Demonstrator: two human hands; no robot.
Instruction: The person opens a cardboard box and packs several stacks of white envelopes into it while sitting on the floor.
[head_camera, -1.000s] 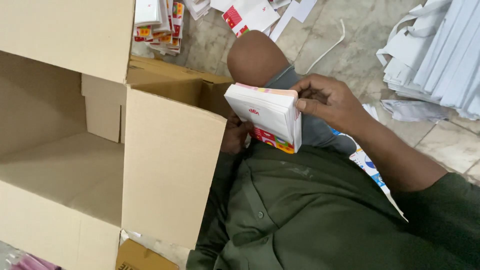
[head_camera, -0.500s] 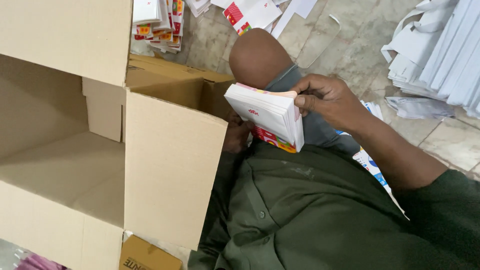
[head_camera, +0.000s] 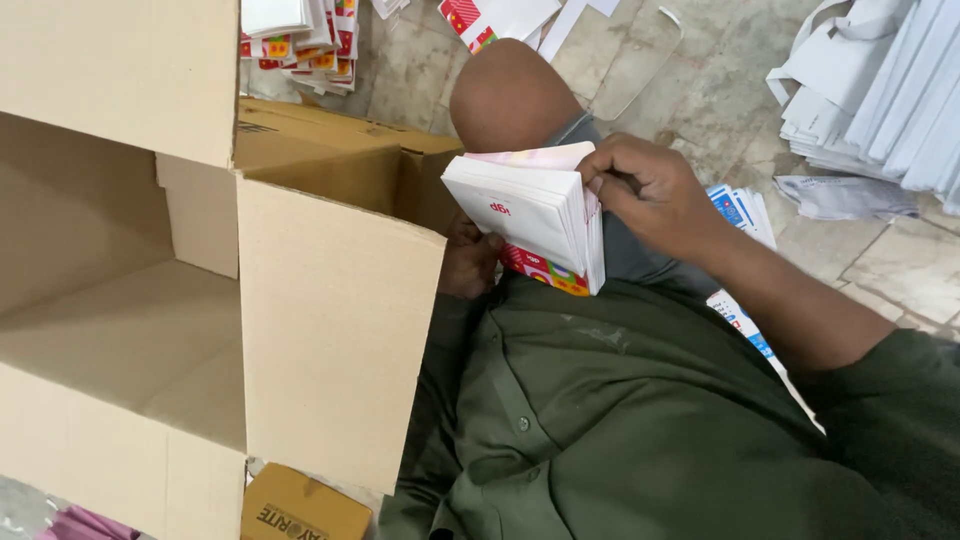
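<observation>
While gripped from both sides, stack of flat cartons stands on edge over the lap, white faces outward with a red and yellow printed strip along the bottom. Right hand clamped on its far edge, fingers curled over the top corner and pressed into the sheet ends. Left hand underneath and behind the near lower corner, mostly hidden by the stack and the box flap; probably closed around that corner, though cannot tell for sure. Just left of the grip, big open cardboard box, flaps raised, inside bare. Above the grip, bent knee. Below it, green shirt. Farther up, loose printed cartons on stone floor; off to the right, heap of white sheets.
</observation>
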